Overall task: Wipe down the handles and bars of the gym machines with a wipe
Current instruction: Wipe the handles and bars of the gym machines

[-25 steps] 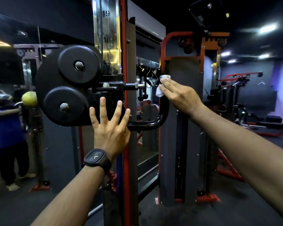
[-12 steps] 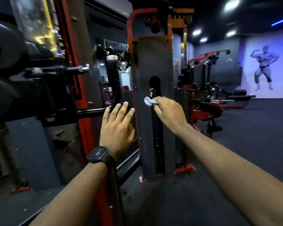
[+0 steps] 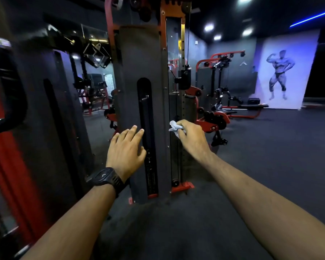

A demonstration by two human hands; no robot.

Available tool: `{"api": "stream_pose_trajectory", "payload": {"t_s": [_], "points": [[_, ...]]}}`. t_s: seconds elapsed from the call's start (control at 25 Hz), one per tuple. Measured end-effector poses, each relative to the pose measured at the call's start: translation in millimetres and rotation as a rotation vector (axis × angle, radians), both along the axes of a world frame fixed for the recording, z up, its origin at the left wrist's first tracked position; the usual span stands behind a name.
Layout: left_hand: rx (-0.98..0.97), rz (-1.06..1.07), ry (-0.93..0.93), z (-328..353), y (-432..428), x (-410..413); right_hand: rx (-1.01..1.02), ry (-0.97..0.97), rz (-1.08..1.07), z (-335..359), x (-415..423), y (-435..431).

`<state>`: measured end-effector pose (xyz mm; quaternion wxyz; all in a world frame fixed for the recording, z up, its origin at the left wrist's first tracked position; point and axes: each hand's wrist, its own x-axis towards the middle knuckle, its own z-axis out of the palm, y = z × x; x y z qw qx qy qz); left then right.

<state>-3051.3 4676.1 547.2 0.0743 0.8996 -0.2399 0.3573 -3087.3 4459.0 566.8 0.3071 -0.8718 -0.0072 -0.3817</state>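
Right hand (image 3: 192, 139) has shifted right to the shroud (image 3: 131, 72) edge, grip clamped on crumpled wipe (image 3: 174, 127); left hand (image 3: 125, 152) grip apart, fingers straight, beside the slot (image 3: 145, 109).

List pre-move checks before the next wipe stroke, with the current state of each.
1. Wipe in hand: ok. The right hand pinches the white wipe.
2. Wipe against a bar: cannot tell. It sits in front of the right edge of the cable tower, and depth is unclear.
3. Left hand free: ok. The left hand is open with fingers straight and holds nothing.
4. Left hand braced on the tower: cannot tell. It overlaps the shroud, but contact is not visible.
5. Black handle at far left in reach of the wipe: not ok. It is far from the wipe and blurred.
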Motion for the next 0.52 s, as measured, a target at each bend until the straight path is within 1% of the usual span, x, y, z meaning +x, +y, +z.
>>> {"api": "stream_pose_trajectory", "payload": {"t_s": [0.2,0.36,0.52], "points": [[-0.050,-0.012,0.021,-5.2,-57.1,69.2,0.118,0.004,0.042,-10.4,62.6,-53.2],[-0.052,-0.017,0.055,-11.4,-104.3,149.5,0.150,0.002,0.043,-16.7,144.1,-92.9],[-0.033,-0.039,0.082,-2.5,-151.6,240.0,0.197,-0.037,0.022,-8.6,230.2,-134.3]]}}
